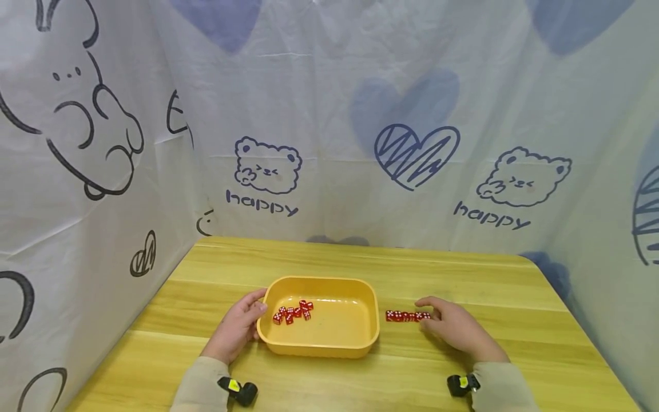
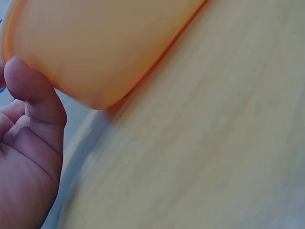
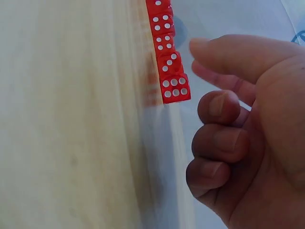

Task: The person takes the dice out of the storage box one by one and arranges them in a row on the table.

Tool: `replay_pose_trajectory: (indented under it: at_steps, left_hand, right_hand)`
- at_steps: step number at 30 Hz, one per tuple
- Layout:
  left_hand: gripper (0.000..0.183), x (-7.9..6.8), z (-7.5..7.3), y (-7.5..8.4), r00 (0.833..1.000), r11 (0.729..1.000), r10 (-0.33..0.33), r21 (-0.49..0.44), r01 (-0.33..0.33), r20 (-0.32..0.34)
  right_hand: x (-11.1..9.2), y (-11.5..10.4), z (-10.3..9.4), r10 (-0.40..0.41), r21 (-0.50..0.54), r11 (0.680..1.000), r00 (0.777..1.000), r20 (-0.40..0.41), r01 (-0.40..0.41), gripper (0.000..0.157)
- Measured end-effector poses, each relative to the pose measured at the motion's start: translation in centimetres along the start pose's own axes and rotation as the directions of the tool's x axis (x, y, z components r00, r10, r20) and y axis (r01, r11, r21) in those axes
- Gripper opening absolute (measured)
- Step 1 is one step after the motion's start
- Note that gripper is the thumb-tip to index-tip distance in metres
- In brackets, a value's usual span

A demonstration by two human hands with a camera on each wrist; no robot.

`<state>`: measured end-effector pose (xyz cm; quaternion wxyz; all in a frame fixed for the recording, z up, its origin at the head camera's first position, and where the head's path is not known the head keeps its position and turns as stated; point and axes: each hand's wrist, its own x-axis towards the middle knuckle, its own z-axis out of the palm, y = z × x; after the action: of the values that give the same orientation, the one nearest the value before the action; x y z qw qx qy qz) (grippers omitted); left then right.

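Observation:
My left hand (image 1: pixel 238 327) grips the left end of a yellow plastic tray (image 1: pixel 340 332), its thumb over the rim. In the left wrist view, the thumb (image 2: pixel 35 90) lies against the tray's wall (image 2: pixel 105 52). Inside the tray, several red dice (image 1: pixel 290 312) with white pips sit in a loose cluster toward the left. Right of the tray, a straight row of red dice (image 1: pixel 401 316) lies on the table. My right hand (image 1: pixel 458 327) is at the row's right end, thumb and forefinger apart. The right wrist view shows a gap between the thumb and the dice (image 3: pixel 175 88); the other fingers are loosely curled.
A wood-grain table (image 1: pixel 412 269) carries the tray and the dice. Behind it and along both sides hangs a white cloth (image 1: pixel 329 114) printed with hearts and cartoon bears. Each wrist wears a small black camera (image 1: pixel 248 393) near the sleeve.

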<state>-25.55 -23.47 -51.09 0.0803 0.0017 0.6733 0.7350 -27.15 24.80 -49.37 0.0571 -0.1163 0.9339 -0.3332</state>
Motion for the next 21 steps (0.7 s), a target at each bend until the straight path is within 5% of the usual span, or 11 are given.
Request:
replay_pose_trajectory:
  at_steps: [21]
  left_hand:
    - [0.050, -0.1, 0.2, 0.3, 1.000, 1.000, 0.001, 0.005, -0.001, 0.002]
  right_hand:
    - [-0.4, -3.4, 0.0, -0.047, -0.010, 0.999, 0.999, 0.008, 0.047, 0.034]
